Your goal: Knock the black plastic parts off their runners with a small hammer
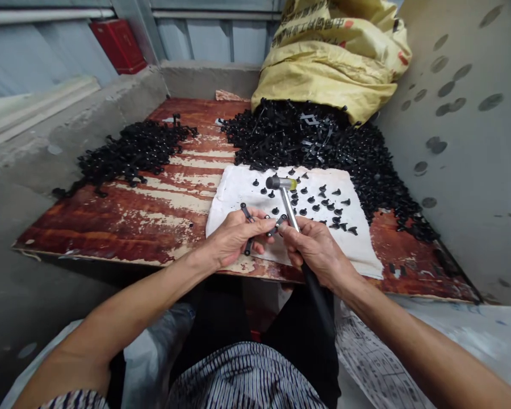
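My left hand (pixel 234 238) is closed on black plastic link pieces (pixel 247 245), which poke out above and below the fingers. Between the two hands, another black link (pixel 277 225) with round ends is pinched by the left thumb and touched by the right fingertips. My right hand (pixel 317 250) is wrapped round a hammer (pixel 286 201) with a silver shaft, a black grip and a black-and-yellow head. The hammer head stands over a white cloth (pixel 230 193). Small black plug-like parts (pixel 316 208) are spread across the cloth beyond my hands.
A worn red-brown board (pixel 162 218) forms the work surface. A black heap of parts (pixel 130 150) lies at the left. A larger pile (pixel 276 133) spills from a yellow sack (pixel 323 68) at the back. Concrete ledge left, pale spotted panel (pixel 460 142) right.
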Tool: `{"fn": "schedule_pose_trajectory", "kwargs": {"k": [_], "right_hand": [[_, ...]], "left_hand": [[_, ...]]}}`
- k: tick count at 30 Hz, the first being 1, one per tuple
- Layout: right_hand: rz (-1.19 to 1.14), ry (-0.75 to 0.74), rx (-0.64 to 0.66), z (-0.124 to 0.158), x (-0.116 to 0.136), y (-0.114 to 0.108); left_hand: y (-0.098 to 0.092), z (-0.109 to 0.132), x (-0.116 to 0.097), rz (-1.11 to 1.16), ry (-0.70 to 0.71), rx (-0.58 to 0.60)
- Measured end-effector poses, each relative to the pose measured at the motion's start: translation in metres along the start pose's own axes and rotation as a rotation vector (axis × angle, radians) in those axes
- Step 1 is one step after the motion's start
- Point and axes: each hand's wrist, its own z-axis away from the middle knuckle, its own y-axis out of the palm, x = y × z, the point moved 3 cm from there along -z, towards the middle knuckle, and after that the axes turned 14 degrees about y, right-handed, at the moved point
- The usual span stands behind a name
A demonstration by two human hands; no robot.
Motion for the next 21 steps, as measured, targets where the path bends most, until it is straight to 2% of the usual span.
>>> {"fn": "schedule_pose_trajectory", "kwargs": {"k": [4,8,11,15,21], "right_hand": [[0.033,-0.073,-0.036,0.009,0.003,-0.007],[-0.025,-0.13,-0.229,0.018,-0.003,-0.041],[-0.095,-0.105,-0.319,0.019,-0.016,-0.063],[-0.129,-0.05,-0.308,0.017,-0.028,-0.072],[-0.139,-0.052,-0.288,0.015,-0.029,-0.072]], "left_hand": [[0.0,-0.022,-0.008,-0.149,-0.026,-0.029],[-0.009,-0.045,-0.017,-0.258,-0.086,-0.028],[-0.011,-0.054,-0.016,-0.259,-0.102,-0.028],[-0.008,-0.056,-0.011,-0.217,-0.074,-0.025],[-0.005,-0.055,-0.009,-0.229,-0.119,-0.048]]}}
